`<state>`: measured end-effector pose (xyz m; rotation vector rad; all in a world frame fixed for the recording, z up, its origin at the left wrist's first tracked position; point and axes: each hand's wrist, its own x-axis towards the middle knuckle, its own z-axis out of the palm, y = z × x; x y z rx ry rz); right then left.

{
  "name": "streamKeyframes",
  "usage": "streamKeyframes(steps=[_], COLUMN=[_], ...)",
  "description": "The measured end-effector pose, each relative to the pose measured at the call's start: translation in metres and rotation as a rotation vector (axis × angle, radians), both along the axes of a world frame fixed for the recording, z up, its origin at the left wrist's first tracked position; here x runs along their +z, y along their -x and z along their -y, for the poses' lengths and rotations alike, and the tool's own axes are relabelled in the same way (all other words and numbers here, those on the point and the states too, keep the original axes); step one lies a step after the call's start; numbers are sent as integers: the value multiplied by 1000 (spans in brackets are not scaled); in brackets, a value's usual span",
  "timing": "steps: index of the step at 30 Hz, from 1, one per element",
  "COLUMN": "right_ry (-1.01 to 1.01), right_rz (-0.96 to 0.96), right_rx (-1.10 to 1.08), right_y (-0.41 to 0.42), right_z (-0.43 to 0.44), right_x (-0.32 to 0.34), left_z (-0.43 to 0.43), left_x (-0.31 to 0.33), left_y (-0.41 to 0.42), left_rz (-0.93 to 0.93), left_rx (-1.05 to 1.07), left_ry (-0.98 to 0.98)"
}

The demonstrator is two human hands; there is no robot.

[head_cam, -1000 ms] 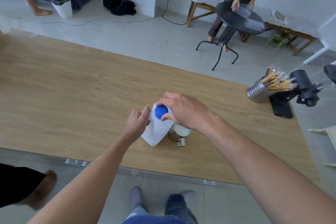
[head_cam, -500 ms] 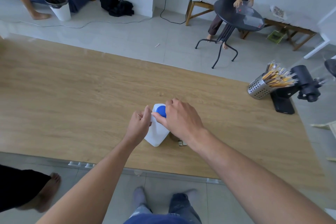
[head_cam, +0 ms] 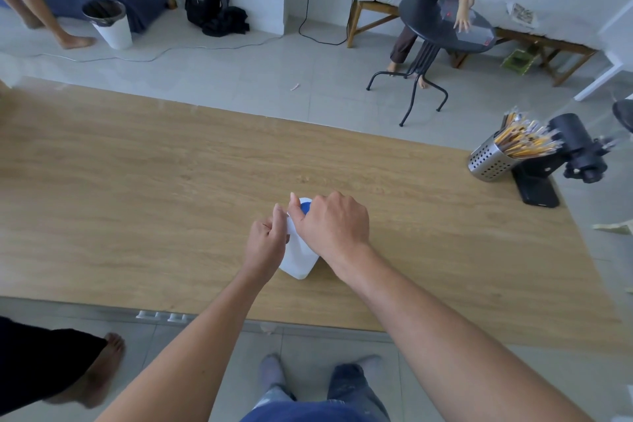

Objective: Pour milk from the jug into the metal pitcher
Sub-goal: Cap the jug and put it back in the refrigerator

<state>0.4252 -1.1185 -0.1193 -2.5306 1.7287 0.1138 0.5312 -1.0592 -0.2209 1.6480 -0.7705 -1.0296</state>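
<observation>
Right hand (head_cam: pixel 330 226): shifted further over the blue cap (head_cam: pixel 305 206) than a second ago, fingers curled round it, wrist now hiding the metal pitcher. Left hand (head_cam: pixel 265 243): fingers clasped on the jug (head_cam: pixel 299 260), upper side. Jug: white, upright on wooden table (head_cam: pixel 137 199), near front edge.

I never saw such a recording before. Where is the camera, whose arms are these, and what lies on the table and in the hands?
There is no machine: a person wears a wide-angle camera on the head, so the picture looks forward and down at their own arms. On the wooden table stands a white milk jug. The left hand grips its upper side; the right hand is curled round the blue cap, which is on. At the far right stand a perforated metal holder full of yellowish sticks and a black device.
</observation>
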Motion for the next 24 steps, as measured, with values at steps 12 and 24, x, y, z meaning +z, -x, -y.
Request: streamKeyframes(steps=[12,24], right_ry=[-267,-309], right_rz=[717,873], right_rx=[38,-45], right_y=[42,46], right_z=[-6,-26], right_x=[-55,-78], left_z=[6,-2], left_x=[-5,-6], left_y=[-9,-3], left_rz=[-24,-43], left_rx=[-59,-50], left_ry=[11,-8])
